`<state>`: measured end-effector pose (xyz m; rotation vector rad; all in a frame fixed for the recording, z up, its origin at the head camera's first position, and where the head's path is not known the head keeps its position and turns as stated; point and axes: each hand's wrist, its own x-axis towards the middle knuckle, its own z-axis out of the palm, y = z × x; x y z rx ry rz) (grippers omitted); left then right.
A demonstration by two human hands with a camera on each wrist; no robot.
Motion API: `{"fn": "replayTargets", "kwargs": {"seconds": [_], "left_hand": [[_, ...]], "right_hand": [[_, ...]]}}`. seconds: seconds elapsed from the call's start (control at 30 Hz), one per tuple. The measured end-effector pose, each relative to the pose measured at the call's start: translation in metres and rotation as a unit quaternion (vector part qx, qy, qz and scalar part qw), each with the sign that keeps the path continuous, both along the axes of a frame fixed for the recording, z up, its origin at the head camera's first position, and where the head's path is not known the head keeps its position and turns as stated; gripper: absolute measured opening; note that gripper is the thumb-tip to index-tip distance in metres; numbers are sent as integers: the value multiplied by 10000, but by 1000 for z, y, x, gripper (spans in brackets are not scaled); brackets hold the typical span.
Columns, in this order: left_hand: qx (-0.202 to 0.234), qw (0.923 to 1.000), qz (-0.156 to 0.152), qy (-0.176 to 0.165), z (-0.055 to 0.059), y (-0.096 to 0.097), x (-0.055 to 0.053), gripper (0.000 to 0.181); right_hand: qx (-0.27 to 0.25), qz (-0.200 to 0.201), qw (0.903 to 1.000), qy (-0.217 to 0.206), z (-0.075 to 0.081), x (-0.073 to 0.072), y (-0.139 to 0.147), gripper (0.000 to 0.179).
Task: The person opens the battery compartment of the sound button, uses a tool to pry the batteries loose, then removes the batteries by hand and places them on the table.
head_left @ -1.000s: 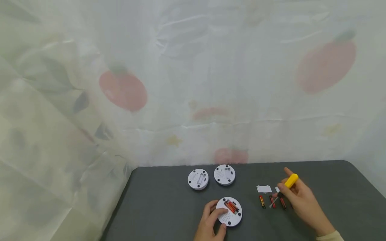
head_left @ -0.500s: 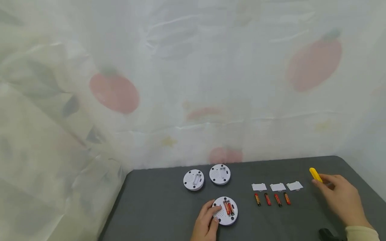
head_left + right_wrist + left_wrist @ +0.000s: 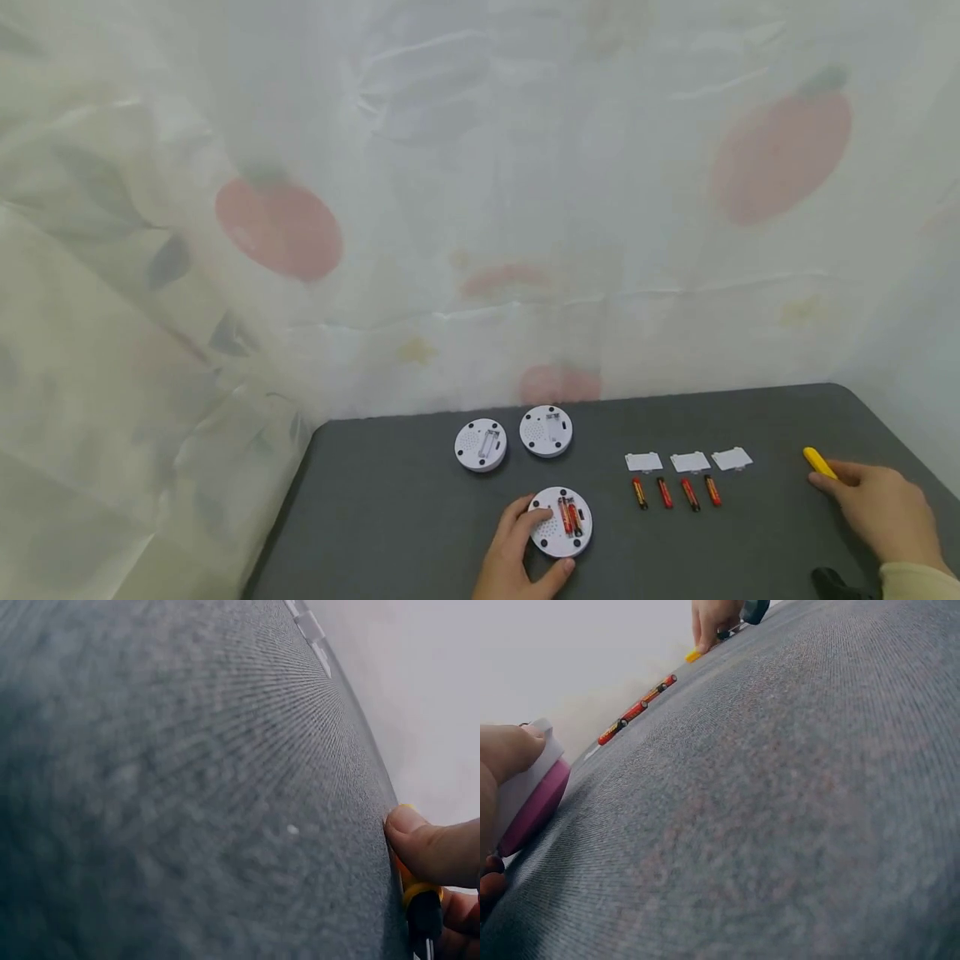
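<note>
My left hand (image 3: 517, 557) grips a round white device (image 3: 553, 544) by its edge, thumb on the near rim. Two red batteries (image 3: 570, 517) sit in its open compartment. In the left wrist view the lower part of the device (image 3: 544, 796) is magenta. At the right side of the table, my right hand (image 3: 888, 510) holds a screwdriver (image 3: 819, 462) by its yellow handle, low over the tabletop. The right wrist view shows my thumb on the handle, with the black collar and metal shaft of the screwdriver (image 3: 424, 915) pointing back toward the wrist.
Two more round white devices (image 3: 481, 445) with open compartments stand behind. Three white covers (image 3: 690, 463) lie in a row to the right, with several loose batteries (image 3: 665, 492) in front of them. A black object (image 3: 832, 582) lies near my right wrist. A printed sheet (image 3: 480, 208) hangs behind the table (image 3: 390, 500).
My right hand has moved right and down with the screwdriver, away from the batteries and covers. The left hand stays on the device, which is turned slightly; its thumb has shifted along the near edge.
</note>
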<state>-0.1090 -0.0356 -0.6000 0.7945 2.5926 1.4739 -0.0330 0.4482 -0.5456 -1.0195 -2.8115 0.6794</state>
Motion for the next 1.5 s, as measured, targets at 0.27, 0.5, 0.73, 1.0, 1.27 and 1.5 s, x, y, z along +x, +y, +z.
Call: {"fn": "replayTargets", "kwargs": {"seconds": [0.27, 0.5, 0.73, 1.0, 1.27, 1.5], "left_hand": [[-42, 9977, 91, 668, -4, 1, 0, 54], [-7, 9970, 37, 767, -7, 2, 0, 54], [-64, 9970, -33, 777, -9, 0, 1, 53], [-17, 9994, -84, 350, -2, 0, 1, 53], [60, 9976, -101, 682, -4, 0, 0, 54], [146, 9965, -290, 775, -4, 0, -1, 53]], "right_hand": [[-96, -63, 9999, -80, -2, -2, -1, 54], [87, 33, 9999, 91, -3, -2, 2, 68], [605, -51, 9839, 1680, 4, -18, -34, 57], [585, 1872, 9209, 3367, 14, -43, -107, 43], [353, 3700, 8606, 3483, 5, -48, -177, 60], [211, 4236, 8616, 2788, -6, -41, -214, 57]]}}
